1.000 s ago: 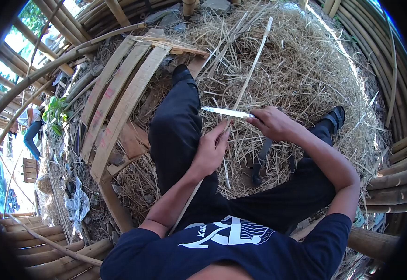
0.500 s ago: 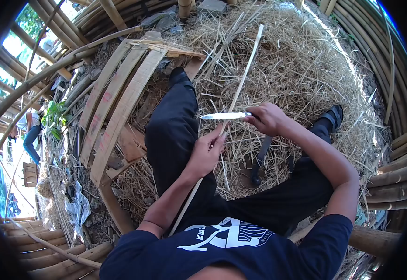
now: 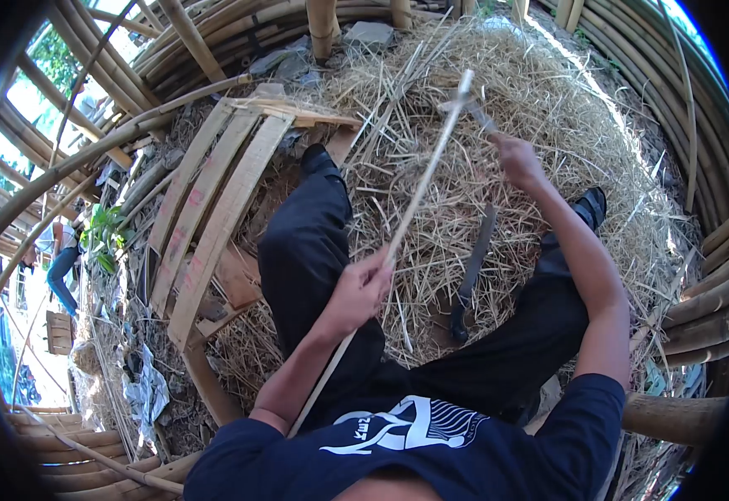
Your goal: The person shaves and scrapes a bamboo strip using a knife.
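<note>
My left hand point(image 3: 361, 292) is closed around a long, pale bamboo strip point(image 3: 424, 179), which slants from beside my body up to its far tip. Farther out, my right hand point(image 3: 518, 160) grips a knife point(image 3: 483, 119). Its blade is blurred and reaches toward the strip's far end; whether it touches the strip I cannot tell. Between my legs a second, larger knife point(image 3: 480, 250) with a dark handle lies on the straw-like shavings point(image 3: 540, 108).
To my left stands a slatted wooden crate-like piece point(image 3: 214, 196). Bamboo poles point(image 3: 707, 309) line the right side, and others point(image 3: 321, 29) stand at the back. Curved poles point(image 3: 101, 129) cross the left. A person point(image 3: 62, 259) is in the far left background.
My right hand has moved forward with the knife, from near my left hand to the strip's far end. The strip's tip has dropped slightly toward me, and more of the larger knife shows.
</note>
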The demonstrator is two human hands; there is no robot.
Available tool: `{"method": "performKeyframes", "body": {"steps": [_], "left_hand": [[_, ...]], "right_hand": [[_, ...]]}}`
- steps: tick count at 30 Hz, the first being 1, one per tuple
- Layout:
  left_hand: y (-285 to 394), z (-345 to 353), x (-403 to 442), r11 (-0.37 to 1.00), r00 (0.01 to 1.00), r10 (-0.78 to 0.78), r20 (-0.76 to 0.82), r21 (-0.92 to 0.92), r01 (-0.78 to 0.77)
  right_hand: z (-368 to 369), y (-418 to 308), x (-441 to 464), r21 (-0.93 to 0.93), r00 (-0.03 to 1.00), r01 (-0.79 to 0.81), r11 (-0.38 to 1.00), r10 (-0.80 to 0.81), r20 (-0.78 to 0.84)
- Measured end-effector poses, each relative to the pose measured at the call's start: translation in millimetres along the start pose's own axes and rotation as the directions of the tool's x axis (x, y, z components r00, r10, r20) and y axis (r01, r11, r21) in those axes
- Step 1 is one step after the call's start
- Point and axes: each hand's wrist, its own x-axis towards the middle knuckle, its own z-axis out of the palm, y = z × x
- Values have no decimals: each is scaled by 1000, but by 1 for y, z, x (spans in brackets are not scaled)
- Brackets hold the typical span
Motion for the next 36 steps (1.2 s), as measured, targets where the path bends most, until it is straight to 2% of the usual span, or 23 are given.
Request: {"method": "performKeyframes", "body": {"steps": [1, 2, 3, 6, 8, 9, 12, 13, 18, 20, 22, 24, 27, 30, 32, 36], "left_hand": [[-3, -2, -8, 1000, 997, 14, 78, -18, -13], [-10, -5, -10, 999, 995, -2, 103, -52, 8], [-13, -7, -9, 999, 996, -9, 83, -46, 13], [-7, -3, -2, 999, 998, 11, 62, -41, -8], [-4, 1, 0, 998, 998, 46, 41, -47, -44], [-3, 1, -1, 998, 998, 51, 39, -43, -49], [-7, 0, -1, 995, 995, 97, 20, -26, -97], [-7, -1, -1, 996, 997, 77, 20, -46, -76], [-10, -2, 2, 995, 998, 65, 6, -78, -65], [-14, -1, 2, 995, 995, 96, -38, -32, -97], [-14, 1, 3, 994, 993, 108, -41, -27, -109], [-15, 2, 4, 992, 992, 121, -40, -21, -122], [-18, 3, 5, 994, 991, 103, -88, 38, -100], [-30, 2, 10, 977, 977, 183, -106, 133, -169], [-33, 4, 13, 914, 932, 330, -151, 299, -275], [-32, 5, 11, 947, 947, 271, -175, 227, -229]], "right_hand": [[9, 45, 14, 51, 974, -11, 999, 22, -225], [-19, 43, 6, 50, 928, -314, 948, 318, -192], [-24, 41, 1, 56, 923, -323, 945, 328, -201], [-34, 25, -25, 55, 934, -274, 960, 279, -225], [-36, -2, -32, 175, 979, -155, 972, 175, -104], [-30, -5, -32, 202, 989, -62, 977, 88, -122], [-34, -36, -38, 206, 993, 25, 978, -1, -114], [-26, -33, -32, 231, 996, -38, 972, 55, -68], [-26, -55, -34, 321, 998, 50, 946, -37, -46], [-26, -62, -38, 268, 985, 153, 951, -168, 33], [-26, -72, -44, 286, 984, 125, 950, -156, 89], [-25, -77, -47, 269, 946, 250, 930, -294, 135], [-24, -85, -51, 211, 919, 290, 933, -333, 211], [-13, -85, -56, 187, 897, 333, 924, -372, 239], [-6, -84, -57, 213, 858, 434, 875, -474, 197], [2, -87, -56, 225, 849, 400, 888, -452, 274]]}}
